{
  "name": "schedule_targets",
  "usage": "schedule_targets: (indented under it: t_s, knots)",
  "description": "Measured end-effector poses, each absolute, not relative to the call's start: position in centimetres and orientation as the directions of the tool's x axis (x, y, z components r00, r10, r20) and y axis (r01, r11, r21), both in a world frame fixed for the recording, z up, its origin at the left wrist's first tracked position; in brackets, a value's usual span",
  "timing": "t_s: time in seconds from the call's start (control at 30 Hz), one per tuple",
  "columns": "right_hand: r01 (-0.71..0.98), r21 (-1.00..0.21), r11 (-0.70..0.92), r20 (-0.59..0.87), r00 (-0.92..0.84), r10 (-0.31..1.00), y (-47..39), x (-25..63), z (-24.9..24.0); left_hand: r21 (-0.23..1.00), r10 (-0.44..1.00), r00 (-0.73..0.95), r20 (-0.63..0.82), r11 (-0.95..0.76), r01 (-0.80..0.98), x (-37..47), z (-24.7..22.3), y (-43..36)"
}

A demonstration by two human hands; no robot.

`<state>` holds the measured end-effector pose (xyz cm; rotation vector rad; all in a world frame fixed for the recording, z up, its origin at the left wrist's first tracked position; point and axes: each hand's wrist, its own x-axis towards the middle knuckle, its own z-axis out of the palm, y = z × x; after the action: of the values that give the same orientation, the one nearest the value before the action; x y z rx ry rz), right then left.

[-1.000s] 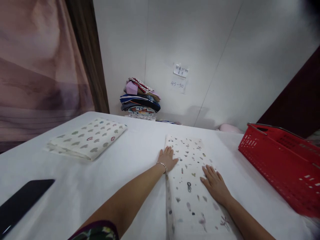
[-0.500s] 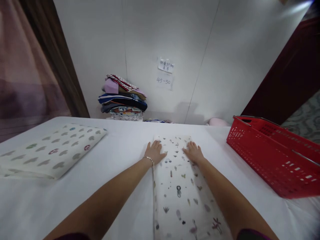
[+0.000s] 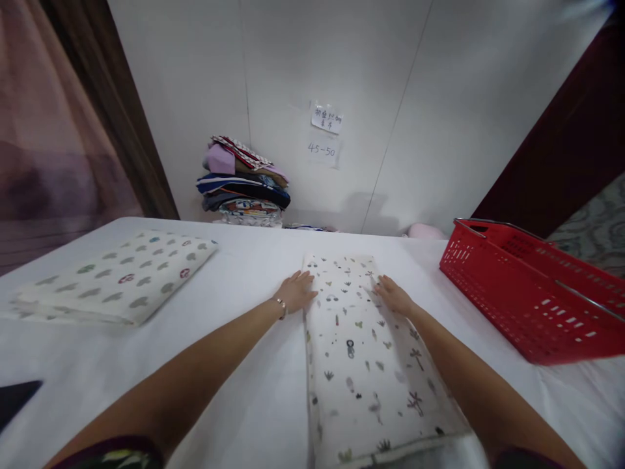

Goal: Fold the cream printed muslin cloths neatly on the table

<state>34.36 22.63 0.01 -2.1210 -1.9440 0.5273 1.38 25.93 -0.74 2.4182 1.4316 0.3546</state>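
A long folded white cloth printed with small plants, palms and birds lies flat on the table in front of me. My left hand rests at its far left edge, fingers stretched out and reaching its side; a bracelet sits on that wrist. Along the far right edge, my right hand lies with its fingers extended onto the fabric. Neither hand grasps anything. To the left lies another folded cream cloth with grey cloud-like shapes.
A red plastic basket with metal handles stands at the right. Behind the white table, folded textiles are stacked against the wall. Two paper signs hang there. A dark object shows at the lower left edge.
Both hands have slid outward from the top of the cloth to its side edges. My view has shifted slightly, and the cloth's near end now shows.
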Motion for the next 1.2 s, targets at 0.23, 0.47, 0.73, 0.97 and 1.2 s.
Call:
schedule_targets:
  t_s: [0.23,0.47,0.73,0.97,1.2]
  knots:
    - [0.682,-0.697,-0.219,-0.12,0.19,0.974,7.2,38.4,0.0,0.294,0.513,0.817,0.265,-0.85,0.438,-2.6,-0.6,11.4]
    - [0.589,-0.715,-0.377,-0.135,0.413,0.901,-1.5,38.1,-0.6,0.239,0.317,0.911,0.265,-0.936,0.256,-0.6,0.1,4.9]
    - [0.626,-0.615,-0.48,-0.308,0.369,0.877,-1.1,37.0,1.0,0.185,0.386,0.876,0.288,-0.92,0.345,2.2,-1.0,5.3]
    - [0.384,-0.83,-0.405,-0.324,0.259,0.91,-4.5,31.8,2.0,0.182,0.349,0.881,0.319,-0.935,0.305,-3.1,2.9,5.7]
    - [0.048,-0.931,-0.363,-0.357,0.107,0.928,-9.3,26.3,0.8,0.132,0.258,0.93,0.26,-0.964,0.231,-10.3,1.4,3.7]
